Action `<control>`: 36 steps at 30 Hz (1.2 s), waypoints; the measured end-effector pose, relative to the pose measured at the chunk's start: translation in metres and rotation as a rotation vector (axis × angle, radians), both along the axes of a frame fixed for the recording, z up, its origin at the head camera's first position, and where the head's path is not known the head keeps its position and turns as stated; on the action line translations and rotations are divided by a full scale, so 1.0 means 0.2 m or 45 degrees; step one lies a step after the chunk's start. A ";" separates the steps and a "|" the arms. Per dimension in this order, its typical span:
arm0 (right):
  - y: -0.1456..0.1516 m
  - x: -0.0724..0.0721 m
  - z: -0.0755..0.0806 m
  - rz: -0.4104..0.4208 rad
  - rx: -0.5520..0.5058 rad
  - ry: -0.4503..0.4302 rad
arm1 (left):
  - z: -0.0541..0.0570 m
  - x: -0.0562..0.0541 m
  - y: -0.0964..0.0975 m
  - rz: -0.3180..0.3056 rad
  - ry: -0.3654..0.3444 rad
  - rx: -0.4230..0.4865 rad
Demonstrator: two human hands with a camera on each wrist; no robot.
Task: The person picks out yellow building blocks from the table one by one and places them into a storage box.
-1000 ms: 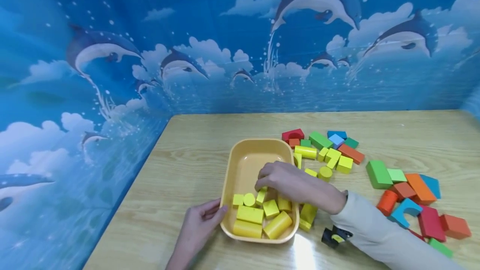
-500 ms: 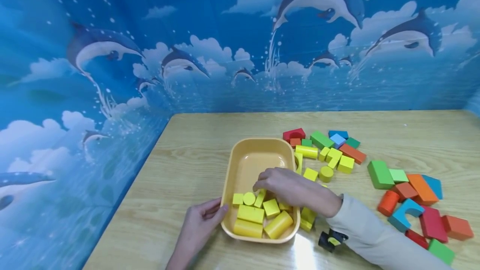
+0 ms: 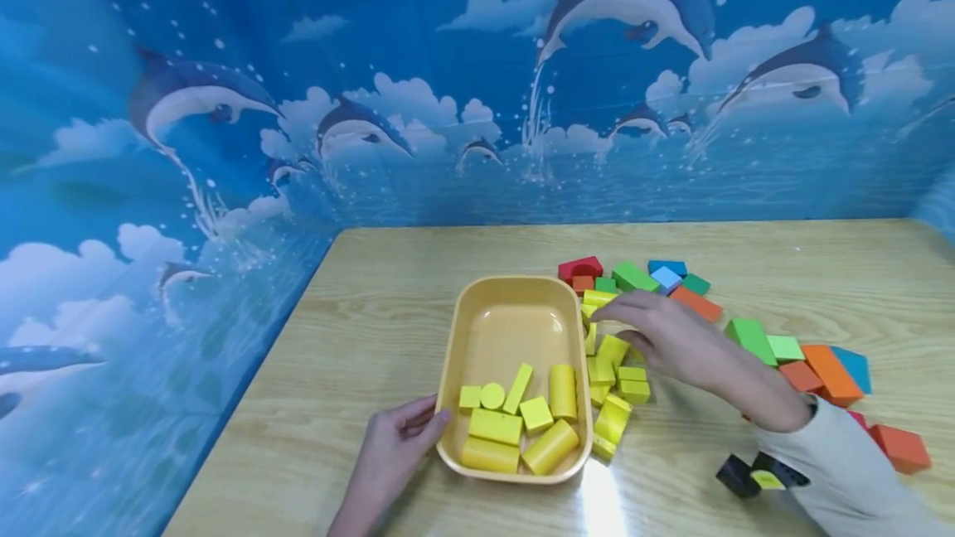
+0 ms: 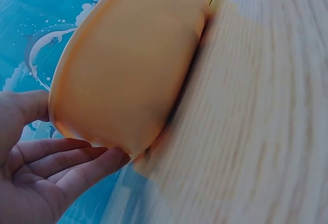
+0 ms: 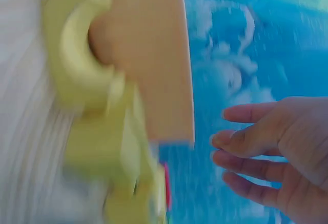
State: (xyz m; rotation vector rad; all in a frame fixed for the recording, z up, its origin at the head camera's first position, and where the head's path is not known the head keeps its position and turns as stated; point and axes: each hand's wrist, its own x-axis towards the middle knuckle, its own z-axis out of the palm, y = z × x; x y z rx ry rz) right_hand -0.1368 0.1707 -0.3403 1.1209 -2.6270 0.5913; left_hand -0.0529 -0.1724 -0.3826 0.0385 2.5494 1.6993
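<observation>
My left hand (image 3: 394,450) grips the left side of a tan plastic tray (image 3: 515,330), its thumb at the rim. In the left wrist view its fingers (image 4: 84,170) lie against the tray's outer wall. Several yellow wooden blocks lie in the near half of the tray, among them a thin yellow bar (image 3: 518,389) and a yellow cylinder (image 3: 563,392). My right hand (image 3: 679,346) hovers over loose yellow blocks beside the tray's right edge. Its fingers are loosely bent and hold nothing in the right wrist view, where a notched yellow arch block (image 5: 72,55) shows blurred.
Red, green and blue blocks lie behind the yellow ones, including a green block (image 3: 634,276). Farther right are more coloured blocks, such as an orange block (image 3: 831,375), partly hidden by my right arm. A dolphin-print backdrop (image 3: 448,106) borders the table (image 3: 336,338).
My right hand has moved from inside the tray out to the right, above the loose yellow blocks. The thin yellow bar stays in the tray. My left hand has not moved.
</observation>
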 end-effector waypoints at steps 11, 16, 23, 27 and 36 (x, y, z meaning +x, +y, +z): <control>0.37 0.02 -0.19 -0.374 0.149 -0.019 | -0.01 0.00 0.00 -0.005 0.014 0.051; 0.39 0.02 -0.23 -0.469 0.127 -0.046 | -0.01 0.00 -0.01 -0.008 0.016 0.059; 0.36 0.02 -0.24 -0.554 0.145 -0.116 | -0.01 0.00 -0.01 -0.020 0.000 0.067; 0.35 0.01 -0.24 -0.554 0.136 -0.124 | -0.01 0.00 -0.01 -0.022 -0.001 0.059; 0.30 0.04 -0.14 -0.455 -0.027 0.015 | -0.01 0.00 -0.01 -0.016 -0.005 0.059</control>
